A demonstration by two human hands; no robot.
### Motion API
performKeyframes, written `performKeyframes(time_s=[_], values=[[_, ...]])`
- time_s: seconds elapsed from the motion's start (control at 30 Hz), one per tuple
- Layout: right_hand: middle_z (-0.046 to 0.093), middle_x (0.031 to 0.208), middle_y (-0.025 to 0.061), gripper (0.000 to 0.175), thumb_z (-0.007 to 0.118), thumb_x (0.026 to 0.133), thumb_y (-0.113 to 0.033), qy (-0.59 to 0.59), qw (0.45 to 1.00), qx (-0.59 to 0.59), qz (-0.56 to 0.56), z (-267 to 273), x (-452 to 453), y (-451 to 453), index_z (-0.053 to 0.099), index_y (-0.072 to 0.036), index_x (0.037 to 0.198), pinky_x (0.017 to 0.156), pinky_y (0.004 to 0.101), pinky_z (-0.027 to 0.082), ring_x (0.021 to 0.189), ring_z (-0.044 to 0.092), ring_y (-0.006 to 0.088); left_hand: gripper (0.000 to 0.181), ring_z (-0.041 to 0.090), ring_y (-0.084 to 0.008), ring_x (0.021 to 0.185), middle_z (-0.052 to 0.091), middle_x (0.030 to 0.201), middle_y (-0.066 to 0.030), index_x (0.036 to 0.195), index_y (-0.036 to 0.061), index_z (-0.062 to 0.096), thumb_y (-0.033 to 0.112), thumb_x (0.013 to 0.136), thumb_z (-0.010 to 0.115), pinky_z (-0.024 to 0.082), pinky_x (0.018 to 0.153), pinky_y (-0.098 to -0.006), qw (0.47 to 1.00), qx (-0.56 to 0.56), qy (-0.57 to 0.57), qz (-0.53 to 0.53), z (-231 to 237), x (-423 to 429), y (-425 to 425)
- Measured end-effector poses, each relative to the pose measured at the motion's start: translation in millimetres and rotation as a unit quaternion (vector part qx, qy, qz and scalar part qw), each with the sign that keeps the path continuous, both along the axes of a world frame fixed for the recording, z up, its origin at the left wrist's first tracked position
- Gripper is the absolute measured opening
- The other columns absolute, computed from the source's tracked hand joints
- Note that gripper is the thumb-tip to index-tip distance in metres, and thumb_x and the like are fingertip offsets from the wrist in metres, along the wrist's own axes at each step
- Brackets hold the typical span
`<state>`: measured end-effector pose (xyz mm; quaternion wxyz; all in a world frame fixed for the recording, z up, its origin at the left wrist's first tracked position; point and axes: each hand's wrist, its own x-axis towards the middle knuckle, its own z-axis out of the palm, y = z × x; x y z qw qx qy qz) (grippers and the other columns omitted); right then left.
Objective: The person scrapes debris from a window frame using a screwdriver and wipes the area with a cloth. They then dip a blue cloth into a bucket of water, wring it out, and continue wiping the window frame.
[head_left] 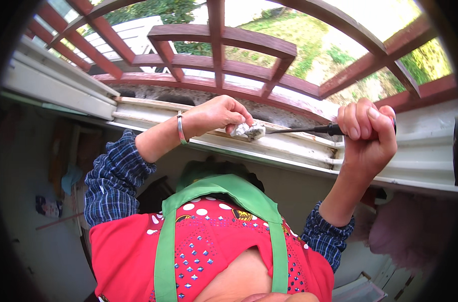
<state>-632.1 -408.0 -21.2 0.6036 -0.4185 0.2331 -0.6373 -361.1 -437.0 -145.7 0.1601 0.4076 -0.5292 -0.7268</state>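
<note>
My left hand (224, 116) pinches a crumpled white wad of tissue or paper (251, 132), smudged with grey dirt, just over the window sill track (289, 146). In my right hand (367, 126) is a screwdriver-like tool (304, 130) with a dark handle and a long, thin dark shaft. The shaft points left, and its tip meets the right side of the wad. Whether the tip is pressed into the wad or only touches it, I cannot tell. Chipped, stained white paint shows along the track, with dark grime at its right end.
Dark red window bars (251, 37) stand just beyond the sill, above a rough, dirty ledge (157, 92). White frame sections (62, 87) flank the track. A green apron (221, 188) hangs at my chest. Pinkish fabric (403, 230) is at lower right.
</note>
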Motion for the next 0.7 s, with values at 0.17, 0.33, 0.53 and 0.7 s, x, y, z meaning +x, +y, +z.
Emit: performKeyframes(time_s=[0.17, 0.33, 0.53, 0.7], values=[[0.037, 0.057, 0.0033, 0.022, 0.048, 0.085, 0.002, -0.007, 0.999, -0.028, 0.038, -11.0, 47.0, 3.0, 0.046, -0.013, 0.068, 0.05, 0.0326, 0.033, 0.052, 0.035, 0.0163, 0.023, 0.053, -0.0058, 0.058, 0.062, 0.076, -0.0003, 0.106, -0.004, 0.069, 0.011, 0.093, 0.058, 0.043, 0.057, -0.0204, 0.999, 0.003, -0.029, 0.039, 1.3, 40.4, 11.4], [0.039, 0.058, 0.0064, 0.026, 0.049, 0.086, 0.008, 0.031, 0.995, -0.078, 0.047, -32.8, 131.7, 44.5, 0.034, -0.008, 0.072, 0.051, 0.0343, 0.037, 0.053, 0.037, 0.018, 0.022, 0.052, -0.0072, 0.056, 0.06, 0.074, -0.0009, 0.105, -0.0024, 0.069, 0.013, 0.093, 0.058, 0.044, 0.056, -0.0228, 0.987, -0.119, -0.095, 0.053, 8.0, 103.1, 57.8], [0.045, 0.061, 0.0089, 0.027, 0.052, 0.091, 0.005, 0.065, 0.993, -0.085, 0.056, -43.8, 182.9, 65.2, 0.035, -0.008, 0.076, 0.052, 0.0343, 0.041, 0.055, 0.045, 0.02, 0.022, 0.066, -0.027, 0.081, 0.065, 0.093, -0.0121, 0.103, 0.0072, 0.067, 0.022, 0.088, 0.07, 0.052, 0.073, -0.0372, 0.863, -0.453, -0.196, 0.109, 0.9, 142.2, 101.9], [0.045, 0.063, 0.008, 0.018, 0.051, 0.093, 0.002, 0.079, 0.989, -0.101, 0.07, -51.5, 212.5, 53.4, 0.043, -0.011, 0.084, 0.057, 0.0355, 0.042, 0.058, 0.046, 0.02, 0.017, 0.064, -0.0312, 0.082, 0.064, 0.096, -0.0092, 0.099, 0.0073, 0.067, 0.016, 0.085, 0.07, 0.051, 0.077, -0.0417, 0.855, -0.453, -0.187, 0.171, -16.4, 153.3, 104.7]])
